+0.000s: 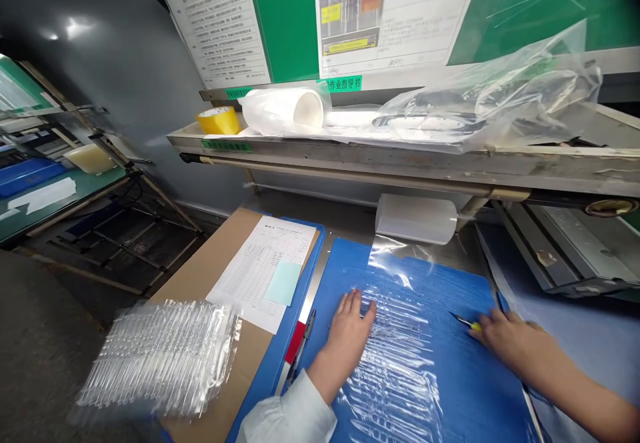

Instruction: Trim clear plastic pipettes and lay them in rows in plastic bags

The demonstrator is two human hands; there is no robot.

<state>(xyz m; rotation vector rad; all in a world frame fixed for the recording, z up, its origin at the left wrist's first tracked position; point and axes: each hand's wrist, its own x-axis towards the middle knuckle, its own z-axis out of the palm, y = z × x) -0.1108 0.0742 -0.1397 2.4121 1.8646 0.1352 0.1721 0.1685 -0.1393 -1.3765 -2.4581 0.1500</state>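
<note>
My left hand (349,333) lies on the left side of a strip of clear plastic film (395,369), its fingers stretched out and pressing lightly down. The strip shows rows of long, shiny ridges and runs over a blue cutting mat (470,369). To the right of the strip, my right hand (513,336) grips a small knife (465,321) with a pointed dark blade and a bit of yellow at the handle. Its blade points left, toward the film, and is apart from it. A roll of clear film (416,219) stands behind the mat, and its loose end reaches the strip.
A stack of clear ridged plastic packs (160,356) rests on brown cardboard (200,283) at left, beside a printed sheet (265,269). A pen (303,346) lies left of the mat. Above, a shelf (350,159) holds yellow tape (219,121) and bagged rolls.
</note>
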